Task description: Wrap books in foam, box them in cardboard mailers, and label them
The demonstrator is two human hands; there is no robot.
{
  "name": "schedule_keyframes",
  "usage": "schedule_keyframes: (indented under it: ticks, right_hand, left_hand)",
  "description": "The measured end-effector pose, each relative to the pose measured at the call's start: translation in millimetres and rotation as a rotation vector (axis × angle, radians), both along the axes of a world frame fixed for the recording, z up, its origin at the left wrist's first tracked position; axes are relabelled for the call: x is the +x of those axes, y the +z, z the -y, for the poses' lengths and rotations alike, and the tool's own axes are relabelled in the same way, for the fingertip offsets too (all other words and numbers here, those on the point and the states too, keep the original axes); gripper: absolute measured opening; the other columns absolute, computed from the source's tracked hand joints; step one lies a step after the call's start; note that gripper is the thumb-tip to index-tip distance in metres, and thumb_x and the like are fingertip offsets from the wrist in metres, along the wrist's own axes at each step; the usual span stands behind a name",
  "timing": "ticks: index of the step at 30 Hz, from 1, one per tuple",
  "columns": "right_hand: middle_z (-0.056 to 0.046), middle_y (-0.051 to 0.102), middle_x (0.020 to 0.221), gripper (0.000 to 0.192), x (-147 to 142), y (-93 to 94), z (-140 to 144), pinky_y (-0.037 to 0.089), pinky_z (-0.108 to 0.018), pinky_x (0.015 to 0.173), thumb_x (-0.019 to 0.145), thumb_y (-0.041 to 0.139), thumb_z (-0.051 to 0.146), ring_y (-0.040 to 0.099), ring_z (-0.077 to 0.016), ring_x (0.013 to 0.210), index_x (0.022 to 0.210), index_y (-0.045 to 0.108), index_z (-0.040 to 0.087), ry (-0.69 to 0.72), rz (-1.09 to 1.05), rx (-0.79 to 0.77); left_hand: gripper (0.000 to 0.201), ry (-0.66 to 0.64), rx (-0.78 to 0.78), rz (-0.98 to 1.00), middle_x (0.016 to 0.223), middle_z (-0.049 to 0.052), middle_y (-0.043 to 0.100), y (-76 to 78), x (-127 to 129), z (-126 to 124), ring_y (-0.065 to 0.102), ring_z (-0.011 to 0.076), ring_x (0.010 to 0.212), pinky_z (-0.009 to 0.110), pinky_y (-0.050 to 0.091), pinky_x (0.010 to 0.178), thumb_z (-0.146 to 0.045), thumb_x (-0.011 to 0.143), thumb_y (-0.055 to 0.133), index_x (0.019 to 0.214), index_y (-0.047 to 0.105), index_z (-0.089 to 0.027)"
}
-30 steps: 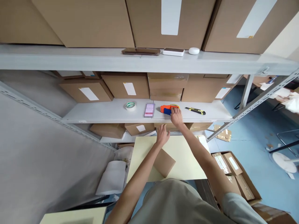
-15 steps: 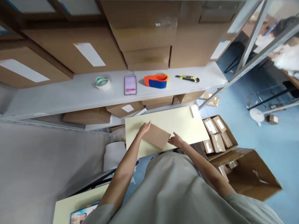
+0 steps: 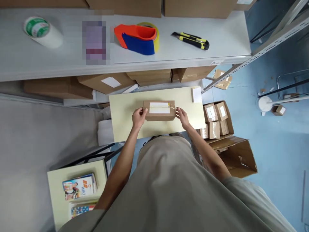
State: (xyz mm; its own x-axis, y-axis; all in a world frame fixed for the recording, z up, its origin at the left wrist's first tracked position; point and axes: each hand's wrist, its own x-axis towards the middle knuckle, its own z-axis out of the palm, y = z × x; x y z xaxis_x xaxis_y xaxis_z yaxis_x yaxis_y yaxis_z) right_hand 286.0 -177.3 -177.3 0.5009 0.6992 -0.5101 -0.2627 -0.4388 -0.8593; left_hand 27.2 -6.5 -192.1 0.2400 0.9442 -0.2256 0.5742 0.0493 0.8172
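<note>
A brown cardboard box (image 3: pixel 158 117) lies in front of me on the pale yellow table (image 3: pixel 125 129), long side toward me. On its top face is a white label (image 3: pixel 159 108), with a shiny strip of clear tape near the right end. My left hand (image 3: pixel 139 118) grips the box's left end, thumb near the top edge. At the opposite end, my right hand (image 3: pixel 182 117) has its fingers against the box's right edge. The box's underside is hidden.
The grey shelf (image 3: pixel 72 69) above the table bears a tape roll (image 3: pixel 37 29), an orange-and-blue tape dispenser (image 3: pixel 137 38) and a utility knife (image 3: pixel 191 40). White slips (image 3: pixel 196 95) lie at the table's right. Larger cartons (image 3: pixel 238 158) stand right; books (image 3: pixel 79 187) lie lower left.
The box has turned: its plain face showed at a slant before, and now the labelled face is up and the box lies straight. Both hands now hold its ends. My view has shifted closer.
</note>
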Motion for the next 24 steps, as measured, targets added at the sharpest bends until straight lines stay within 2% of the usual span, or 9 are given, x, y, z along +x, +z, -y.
schedule_keyframes:
  ticks: [3, 6, 11, 14, 18, 21, 24]
  right_hand:
    - [-0.019, 0.077, 0.147, 0.069, 29.5, -8.2, 0.4, 0.066, -0.044, 0.108, 0.111, 0.049, 0.077, 0.079, -0.0271, 0.124, 0.136, 0.072, 0.017, 0.055, 0.057, -0.032]
    - [-0.018, 0.081, 0.137, 0.072, 51.7, -17.4, 2.8, 0.067, -0.044, 0.103, 0.108, 0.051, 0.082, 0.078, -0.0278, 0.117, 0.132, 0.073, 0.017, 0.104, 0.203, -0.091]
    - [-0.021, 0.074, 0.145, 0.074, 68.9, -32.7, 5.2, 0.068, -0.042, 0.098, 0.108, 0.050, 0.082, 0.077, -0.0288, 0.121, 0.134, 0.074, 0.017, 0.211, 0.405, -0.073]
    - [-0.022, 0.071, 0.143, 0.081, 70.7, -42.3, 3.0, 0.068, -0.044, 0.097, 0.105, 0.053, 0.086, 0.077, -0.0304, 0.119, 0.137, 0.074, 0.015, 0.281, 0.463, -0.095]
    - [-0.020, 0.069, 0.141, 0.088, 73.0, -50.7, -0.2, 0.067, -0.047, 0.099, 0.101, 0.055, 0.092, 0.077, -0.0321, 0.115, 0.145, 0.074, 0.017, 0.400, 0.545, -0.156]
    - [-0.019, 0.067, 0.140, 0.090, 78.4, -49.4, -0.2, 0.068, -0.047, 0.095, 0.103, 0.050, 0.093, 0.077, -0.0318, 0.110, 0.146, 0.074, 0.018, 0.511, 0.582, -0.147]
    - [-0.018, 0.066, 0.139, 0.089, 87.7, -43.1, 1.9, 0.069, -0.046, 0.094, 0.107, 0.044, 0.090, 0.077, -0.0307, 0.107, 0.149, 0.074, 0.018, 0.577, 0.602, -0.104]
  left_hand:
    - [0.033, 0.035, -0.076, 0.022, 0.118, 0.014, 0.087, -5.9, 20.4, 26.2, 0.083, 0.0290, 0.109, 0.038, 0.064, 0.101, -0.045, 0.096, 0.074, 0.113, 0.081, -0.017]
    - [0.031, 0.058, -0.135, 0.019, 0.118, 0.012, 0.088, -10.4, 40.7, 47.1, 0.083, 0.0295, 0.110, 0.039, 0.065, 0.101, -0.042, 0.094, 0.075, 0.113, 0.081, -0.018]
    - [0.026, 0.138, -0.099, -0.076, 0.116, 0.011, 0.087, -10.3, 65.2, 67.1, 0.082, 0.0281, 0.109, 0.036, 0.063, 0.098, -0.039, 0.097, 0.073, 0.112, 0.082, -0.019]
    - [0.022, 0.150, -0.066, -0.139, 0.106, 0.009, 0.086, -7.6, 72.2, 70.8, 0.081, 0.0260, 0.101, 0.033, 0.060, 0.092, -0.039, 0.099, 0.071, 0.102, 0.080, -0.020]
    - [0.034, 0.130, -0.051, -0.227, 0.094, 0.007, 0.082, -7.8, 73.4, 68.4, 0.076, 0.0241, 0.093, 0.031, 0.058, 0.088, -0.053, 0.103, 0.069, 0.092, 0.077, -0.022]
    - [0.031, 0.085, -0.069, -0.274, 0.098, 0.008, 0.081, -10.1, 68.8, 63.1, 0.074, 0.0241, 0.095, 0.033, 0.060, 0.093, -0.052, 0.100, 0.074, 0.094, 0.077, -0.022]
    - [0.025, 0.047, -0.058, -0.195, 0.110, 0.009, 0.080, -9.3, 63.7, 58.1, 0.076, 0.0237, 0.102, 0.034, 0.063, 0.098, -0.045, 0.097, 0.077, 0.097, 0.078, -0.020]
